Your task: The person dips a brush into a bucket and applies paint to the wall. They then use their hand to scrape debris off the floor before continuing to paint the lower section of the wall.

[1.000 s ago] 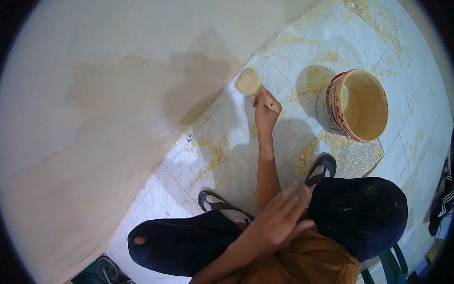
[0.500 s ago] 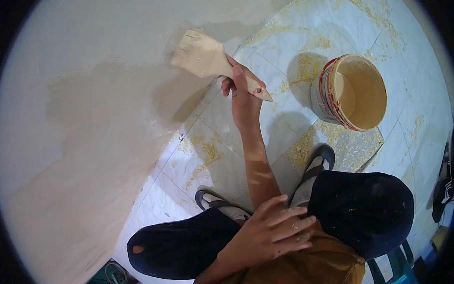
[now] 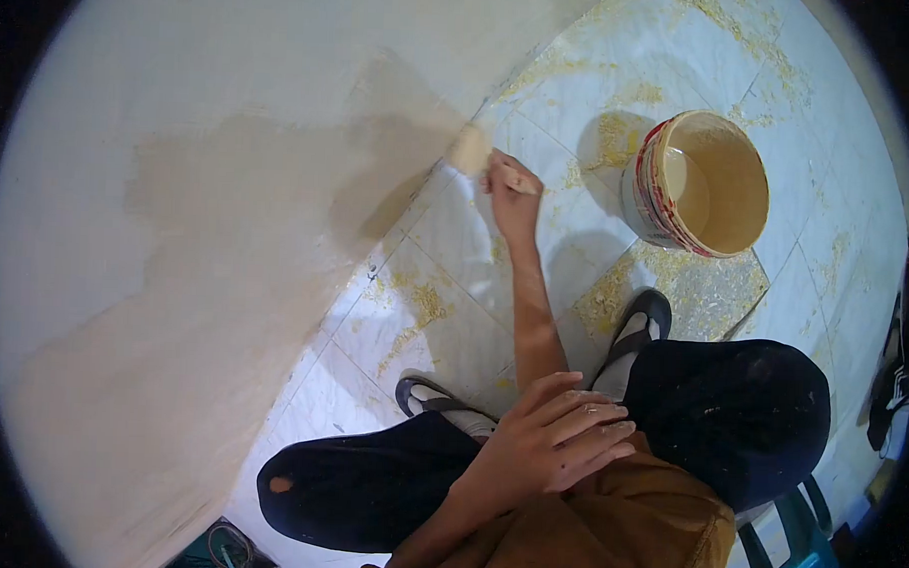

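My right hand [image 3: 513,194] is stretched out and shut on the handle of a wide paintbrush [image 3: 469,149]. The bristles press on the wall [image 3: 226,226] right where it meets the floor. A darker, wet beige patch covers the wall to the left of the brush. My left hand [image 3: 554,443] lies flat on my lap between my knees, fingers slightly apart, holding nothing. A paint bucket [image 3: 646,196] with a red-striped side stands on the tiles to the right of the brush, holding beige paint.
White floor tiles [image 3: 446,254] carry yellowish splatters. My feet in dark sandals [image 3: 641,329] rest on the floor below the bucket. The edge of a green plastic stool [image 3: 794,541] shows at the bottom right. Dark items lie at the far right edge.
The brush swept up the wall half a second ago and is now back down at the wall's base. My left hand dropped from mid-air onto my lap.
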The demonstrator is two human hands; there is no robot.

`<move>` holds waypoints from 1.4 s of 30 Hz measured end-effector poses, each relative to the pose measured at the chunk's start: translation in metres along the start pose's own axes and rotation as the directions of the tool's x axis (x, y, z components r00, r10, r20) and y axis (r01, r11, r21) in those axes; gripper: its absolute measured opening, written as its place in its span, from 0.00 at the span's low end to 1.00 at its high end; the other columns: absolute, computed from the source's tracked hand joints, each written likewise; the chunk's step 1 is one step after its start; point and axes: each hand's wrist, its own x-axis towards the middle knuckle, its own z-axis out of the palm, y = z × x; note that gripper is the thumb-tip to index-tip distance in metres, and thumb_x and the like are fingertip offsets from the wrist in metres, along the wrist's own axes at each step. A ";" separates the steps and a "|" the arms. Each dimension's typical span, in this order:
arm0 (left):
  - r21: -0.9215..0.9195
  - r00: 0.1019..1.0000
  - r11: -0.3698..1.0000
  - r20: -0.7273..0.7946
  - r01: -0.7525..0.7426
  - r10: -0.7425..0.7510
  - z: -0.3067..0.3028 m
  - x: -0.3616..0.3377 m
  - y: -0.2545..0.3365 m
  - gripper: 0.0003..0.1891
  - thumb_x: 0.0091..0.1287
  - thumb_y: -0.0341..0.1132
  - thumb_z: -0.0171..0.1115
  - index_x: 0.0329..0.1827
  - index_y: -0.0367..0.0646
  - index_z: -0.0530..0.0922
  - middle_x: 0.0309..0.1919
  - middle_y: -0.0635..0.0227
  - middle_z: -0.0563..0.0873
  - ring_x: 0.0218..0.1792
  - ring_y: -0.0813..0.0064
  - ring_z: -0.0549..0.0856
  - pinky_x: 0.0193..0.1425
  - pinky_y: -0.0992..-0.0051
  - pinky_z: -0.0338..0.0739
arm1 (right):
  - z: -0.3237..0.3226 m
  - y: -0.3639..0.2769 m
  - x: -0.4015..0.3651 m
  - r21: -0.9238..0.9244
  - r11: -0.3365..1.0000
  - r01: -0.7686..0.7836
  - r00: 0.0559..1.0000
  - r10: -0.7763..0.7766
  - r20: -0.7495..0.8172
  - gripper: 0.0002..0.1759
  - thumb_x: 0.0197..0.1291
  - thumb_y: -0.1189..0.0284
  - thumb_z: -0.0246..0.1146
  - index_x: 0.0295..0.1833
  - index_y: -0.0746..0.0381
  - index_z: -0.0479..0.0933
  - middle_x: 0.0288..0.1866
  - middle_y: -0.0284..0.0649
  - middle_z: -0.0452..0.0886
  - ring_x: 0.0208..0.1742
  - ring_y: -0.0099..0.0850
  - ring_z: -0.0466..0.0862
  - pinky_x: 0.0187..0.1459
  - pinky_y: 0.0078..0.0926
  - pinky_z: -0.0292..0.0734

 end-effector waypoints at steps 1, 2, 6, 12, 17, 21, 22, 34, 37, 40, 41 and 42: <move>0.002 1.000 1.000 0.003 0.001 -0.001 0.000 0.000 -0.001 0.17 0.59 0.41 0.76 0.51 0.53 0.87 0.52 0.77 0.87 0.56 0.76 0.85 0.70 0.61 0.74 | 0.015 -0.014 -0.002 0.002 1.000 0.002 1.000 -0.002 -0.003 0.14 0.73 0.72 0.61 0.54 0.70 0.84 0.28 0.34 0.83 0.28 0.17 0.78 0.30 0.17 0.75; 0.003 1.000 1.000 0.023 0.000 0.000 -0.002 -0.001 -0.003 0.17 0.59 0.41 0.76 0.51 0.53 0.87 0.52 0.77 0.87 0.56 0.76 0.85 0.70 0.61 0.74 | 0.031 -0.044 -0.005 -0.015 0.999 -0.037 0.999 0.038 0.028 0.14 0.73 0.72 0.61 0.54 0.71 0.84 0.29 0.35 0.83 0.27 0.18 0.78 0.30 0.17 0.75; -0.045 0.999 0.999 0.045 0.010 -0.008 -0.006 -0.002 0.000 0.20 0.62 0.47 0.72 0.54 0.50 0.86 0.52 0.73 0.86 0.56 0.73 0.85 0.70 0.60 0.73 | 0.049 -0.117 -0.017 0.181 0.981 -0.074 0.989 0.049 0.141 0.17 0.74 0.70 0.60 0.56 0.72 0.82 0.30 0.36 0.83 0.27 0.19 0.79 0.30 0.17 0.75; -0.098 0.996 0.995 0.082 -0.017 0.025 -0.011 0.000 -0.010 0.25 0.62 0.51 0.69 0.59 0.48 0.82 0.54 0.69 0.85 0.57 0.69 0.83 0.71 0.58 0.71 | 0.047 -0.118 -0.010 0.363 0.930 -0.053 0.981 -0.018 0.191 0.19 0.76 0.67 0.58 0.58 0.72 0.81 0.31 0.38 0.83 0.29 0.20 0.79 0.31 0.18 0.74; -0.082 0.991 0.995 0.126 0.053 -0.042 -0.008 0.001 -0.011 0.29 0.67 0.58 0.61 0.62 0.48 0.82 0.56 0.67 0.85 0.60 0.65 0.83 0.73 0.54 0.69 | 0.029 -0.042 0.002 0.317 0.944 -0.091 0.987 0.044 0.152 0.19 0.77 0.67 0.57 0.59 0.73 0.80 0.32 0.38 0.83 0.29 0.21 0.79 0.31 0.20 0.76; -0.064 0.987 0.996 0.154 0.056 -0.045 -0.002 0.000 -0.007 0.32 0.62 0.58 0.65 0.64 0.47 0.80 0.57 0.65 0.84 0.61 0.64 0.82 0.74 0.53 0.68 | 0.006 -0.008 0.005 0.183 0.982 -0.054 0.998 0.051 0.025 0.18 0.76 0.69 0.58 0.59 0.72 0.80 0.32 0.38 0.84 0.28 0.21 0.80 0.32 0.21 0.77; -0.062 0.986 0.997 0.162 0.047 -0.037 0.000 0.000 -0.007 0.33 0.61 0.57 0.66 0.65 0.46 0.80 0.58 0.65 0.84 0.61 0.63 0.82 0.74 0.53 0.67 | 0.004 -0.008 0.007 0.174 0.981 -0.081 0.996 0.084 -0.010 0.17 0.75 0.71 0.59 0.59 0.71 0.81 0.32 0.38 0.84 0.28 0.20 0.80 0.31 0.20 0.77; -0.017 0.984 0.999 0.176 0.039 -0.035 0.001 -0.002 -0.005 0.36 0.58 0.60 0.69 0.63 0.44 0.80 0.60 0.64 0.83 0.65 0.61 0.79 0.75 0.52 0.66 | 0.020 -0.001 -0.004 0.030 0.998 -0.048 0.998 0.049 -0.040 0.15 0.73 0.71 0.62 0.57 0.70 0.83 0.29 0.35 0.83 0.27 0.18 0.81 0.30 0.18 0.78; -0.030 0.984 0.999 0.177 0.032 -0.026 -0.002 -0.002 0.001 0.36 0.59 0.60 0.68 0.63 0.44 0.80 0.60 0.64 0.83 0.65 0.62 0.79 0.74 0.52 0.67 | 0.029 -0.028 -0.002 0.016 0.999 -0.030 1.000 0.030 -0.005 0.16 0.74 0.69 0.61 0.55 0.70 0.83 0.28 0.35 0.82 0.27 0.18 0.80 0.30 0.18 0.77; -0.040 0.986 0.999 0.169 0.016 -0.009 -0.005 -0.001 0.002 0.36 0.59 0.61 0.67 0.64 0.44 0.80 0.59 0.63 0.83 0.65 0.62 0.79 0.74 0.52 0.67 | 0.036 -0.056 -0.004 0.073 0.996 -0.059 0.997 0.056 0.050 0.15 0.75 0.69 0.60 0.54 0.69 0.84 0.27 0.34 0.82 0.27 0.18 0.80 0.30 0.18 0.77; -0.041 0.986 0.999 0.169 0.015 -0.007 -0.004 -0.001 0.002 0.36 0.59 0.61 0.67 0.64 0.44 0.80 0.59 0.63 0.83 0.65 0.62 0.79 0.74 0.52 0.67 | 0.039 -0.066 -0.005 0.101 0.994 -0.031 0.997 0.023 0.079 0.15 0.75 0.69 0.60 0.54 0.69 0.84 0.27 0.34 0.82 0.27 0.18 0.80 0.30 0.18 0.77; -0.058 0.986 0.998 0.168 0.019 -0.009 -0.006 -0.001 0.002 0.36 0.60 0.60 0.66 0.64 0.44 0.80 0.59 0.63 0.83 0.64 0.61 0.80 0.74 0.52 0.67 | 0.044 -0.075 -0.008 0.129 0.992 -0.009 0.994 -0.005 0.106 0.14 0.75 0.70 0.59 0.53 0.68 0.84 0.27 0.34 0.82 0.26 0.18 0.80 0.30 0.18 0.77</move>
